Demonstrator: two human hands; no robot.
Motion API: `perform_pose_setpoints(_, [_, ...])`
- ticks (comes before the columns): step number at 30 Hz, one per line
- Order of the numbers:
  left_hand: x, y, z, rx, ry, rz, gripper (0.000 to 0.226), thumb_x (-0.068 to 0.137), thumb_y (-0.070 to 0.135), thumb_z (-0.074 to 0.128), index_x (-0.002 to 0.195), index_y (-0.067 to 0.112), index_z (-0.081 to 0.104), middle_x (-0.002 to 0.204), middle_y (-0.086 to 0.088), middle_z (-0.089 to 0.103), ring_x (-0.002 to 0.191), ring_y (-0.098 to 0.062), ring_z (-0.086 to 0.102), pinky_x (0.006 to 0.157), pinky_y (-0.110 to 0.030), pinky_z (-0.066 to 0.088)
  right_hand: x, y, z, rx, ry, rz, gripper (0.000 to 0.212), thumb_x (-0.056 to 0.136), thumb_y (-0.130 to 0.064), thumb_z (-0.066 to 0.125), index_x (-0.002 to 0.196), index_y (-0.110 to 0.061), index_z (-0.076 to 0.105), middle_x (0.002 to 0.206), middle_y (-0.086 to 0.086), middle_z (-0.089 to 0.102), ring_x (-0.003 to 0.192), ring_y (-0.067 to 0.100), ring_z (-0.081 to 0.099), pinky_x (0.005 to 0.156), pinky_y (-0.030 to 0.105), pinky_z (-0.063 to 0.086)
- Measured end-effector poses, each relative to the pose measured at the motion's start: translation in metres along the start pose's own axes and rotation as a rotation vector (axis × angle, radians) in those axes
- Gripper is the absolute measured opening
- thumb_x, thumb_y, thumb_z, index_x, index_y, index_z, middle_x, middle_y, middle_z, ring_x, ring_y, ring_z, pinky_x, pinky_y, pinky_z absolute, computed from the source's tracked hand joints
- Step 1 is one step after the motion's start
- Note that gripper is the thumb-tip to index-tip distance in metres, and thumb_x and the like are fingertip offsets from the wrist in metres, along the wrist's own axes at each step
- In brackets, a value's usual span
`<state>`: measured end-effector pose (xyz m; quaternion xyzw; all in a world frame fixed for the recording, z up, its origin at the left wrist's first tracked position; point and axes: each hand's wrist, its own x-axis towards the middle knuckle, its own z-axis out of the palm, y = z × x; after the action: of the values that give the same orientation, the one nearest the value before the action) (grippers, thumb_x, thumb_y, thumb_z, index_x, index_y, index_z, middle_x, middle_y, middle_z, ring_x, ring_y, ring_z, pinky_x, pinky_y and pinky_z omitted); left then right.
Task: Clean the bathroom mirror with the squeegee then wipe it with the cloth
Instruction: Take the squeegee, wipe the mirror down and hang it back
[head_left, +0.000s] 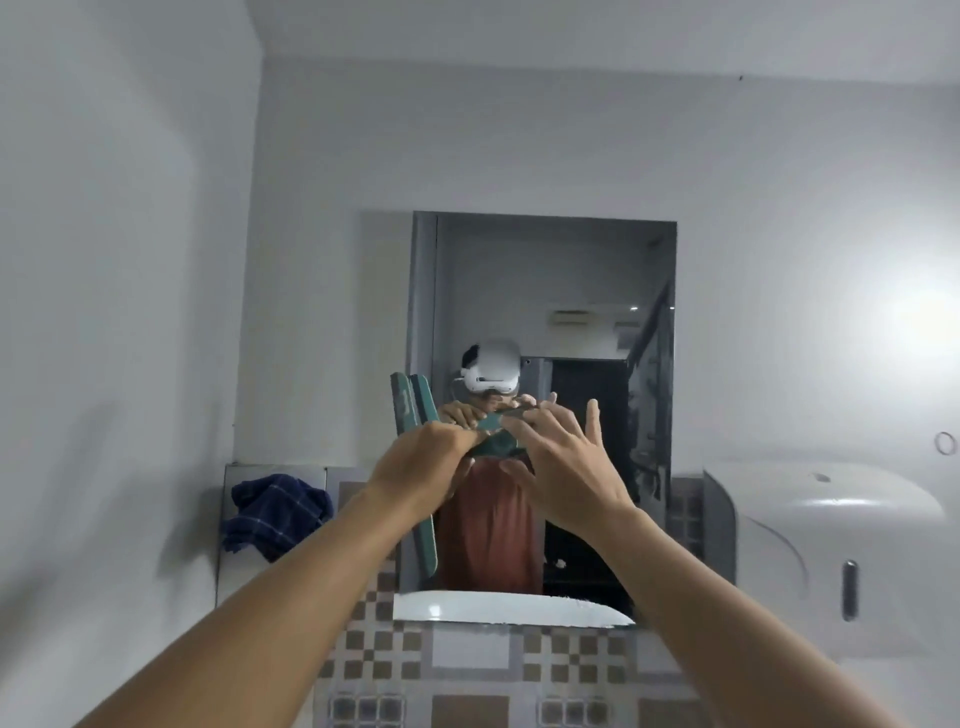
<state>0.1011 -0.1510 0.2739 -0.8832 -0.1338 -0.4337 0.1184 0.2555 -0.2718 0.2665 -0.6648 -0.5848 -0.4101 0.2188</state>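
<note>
Both arms are raised in front of the bathroom mirror (571, 291), which hangs on the white wall above a band of checkered tiles (566, 660). The left hand (415, 462) is closed around the handle of the green squeegee (410, 410); its long blade stands nearly upright along the left edge of the mirror, from about mid height down toward the lower left corner, and it seems to lie against the glass, because a reflected copy stands just beside it. The right hand (566, 467) is near the end of the handle with the fingers spread and mostly open; only the thumb and first finger seem to touch the handle, and I cannot tell if they really grip it. The cloth (275, 514), dark blue with thin checks, lies crumpled on the metal ledge (228, 483) well left of the mirror, touched by no hand. A white dispenser (831, 551) is fixed on the wall at the right. I judge that the task is in the squeegee part, probably early, because the blade is at the left edge and most of the glass lies to its right. Whether the glass is wet or already cleaned, the picture is too soft to show. The rest of the squeegee strokes and the whole wiping with the cloth are left to do.
</note>
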Motion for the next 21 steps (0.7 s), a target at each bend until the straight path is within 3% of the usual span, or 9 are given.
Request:
perform_pose_setpoints(2, [0.013, -0.003, -0.007, 0.040, 0.014, 0.041, 0.022, 0.094, 0.006, 0.060, 0.113, 0.013, 0.070, 0.094, -0.007, 0.073, 0.078, -0.026, 0.071, 0.070, -0.038, 0.059, 0.016, 0.008, -0.001, -0.086, 0.049, -0.075, 0.044, 0.094, -0.042, 0.064, 0.129, -0.017, 0.059, 0.126, 0.005, 0.064, 0.126, 0.029, 0.056, 0.112, 0.066, 0.034])
perform_pose_setpoints(4, [0.023, -0.005, -0.010, 0.048, 0.083, 0.055, 0.030, 0.090, -0.002, 0.061, 0.115, 0.013, 0.069, 0.098, -0.008, 0.072, 0.083, -0.027, 0.070, 0.073, -0.041, 0.060, 0.032, 0.014, -0.002, -0.080, 0.059, -0.113, 0.042, 0.094, -0.040, 0.064, 0.126, -0.012, 0.059, 0.121, 0.005, 0.066, 0.112, 0.027, 0.063, 0.100, 0.048, 0.051])
perform_pose_setpoints(7, [0.027, -0.011, -0.003, 0.067, 0.284, 0.053, 0.038, 0.087, 0.004, 0.070, 0.125, 0.009, 0.065, 0.115, -0.006, 0.071, 0.107, -0.022, 0.065, 0.089, -0.035, 0.058, 0.056, 0.021, -0.004, -0.060, 0.073, -0.140, 0.041, 0.098, -0.037, 0.058, 0.132, -0.014, 0.054, 0.118, 0.004, 0.064, 0.107, 0.026, 0.062, 0.089, 0.043, 0.054])
perform_pose_setpoints(11, [-0.001, -0.014, 0.034, -0.005, 0.434, 0.016, 0.025, 0.091, 0.016, 0.064, 0.116, 0.016, 0.063, 0.117, -0.002, 0.064, 0.107, -0.015, 0.056, 0.087, -0.028, 0.053, 0.096, 0.032, -0.007, -0.107, 0.148, -0.142, 0.044, 0.100, -0.033, 0.056, 0.143, -0.030, 0.048, 0.114, 0.006, 0.059, 0.101, 0.029, 0.058, 0.087, 0.048, 0.053])
perform_pose_setpoints(14, [-0.023, -0.024, 0.069, -0.014, 0.355, -0.037, 0.031, 0.085, 0.018, 0.064, 0.115, 0.020, 0.058, 0.122, 0.002, 0.057, 0.112, -0.014, 0.054, 0.092, -0.028, 0.052, 0.127, 0.038, -0.014, -0.102, 0.181, -0.133, 0.049, 0.103, -0.028, 0.053, 0.149, -0.040, 0.040, 0.115, 0.007, 0.056, 0.104, 0.029, 0.054, 0.091, 0.047, 0.050])
perform_pose_setpoints(17, [-0.025, -0.041, 0.096, 0.079, 0.175, -0.149, 0.068, 0.081, 0.031, 0.070, 0.143, 0.025, 0.042, 0.151, -0.004, 0.039, 0.137, -0.021, 0.041, 0.110, -0.033, 0.045, 0.157, 0.038, -0.022, -0.093, 0.155, -0.122, 0.049, 0.106, -0.027, 0.043, 0.152, -0.041, 0.035, 0.122, 0.007, 0.053, 0.111, 0.028, 0.049, 0.096, 0.045, 0.045])
perform_pose_setpoints(19, [-0.019, -0.049, 0.104, 0.145, 0.067, -0.170, 0.092, 0.083, 0.036, 0.071, 0.157, 0.033, 0.016, 0.166, -0.012, 0.011, 0.152, -0.028, 0.017, 0.121, -0.038, 0.028, 0.172, 0.039, -0.023, -0.129, 0.145, -0.124, 0.050, 0.107, -0.026, 0.042, 0.153, -0.043, 0.033, 0.125, 0.007, 0.052, 0.113, 0.028, 0.048, 0.097, 0.045, 0.044])
perform_pose_setpoints(21, [-0.011, -0.052, 0.106, 0.186, -0.024, -0.160, 0.099, 0.090, 0.037, 0.064, 0.157, 0.039, -0.009, 0.165, -0.009, -0.020, 0.153, -0.027, -0.011, 0.126, -0.040, 0.010, 0.183, 0.042, -0.021, -0.171, 0.129, -0.128, 0.053, 0.106, -0.025, 0.043, 0.153, -0.045, 0.030, 0.125, 0.006, 0.052, 0.114, 0.028, 0.047, 0.097, 0.044, 0.042])
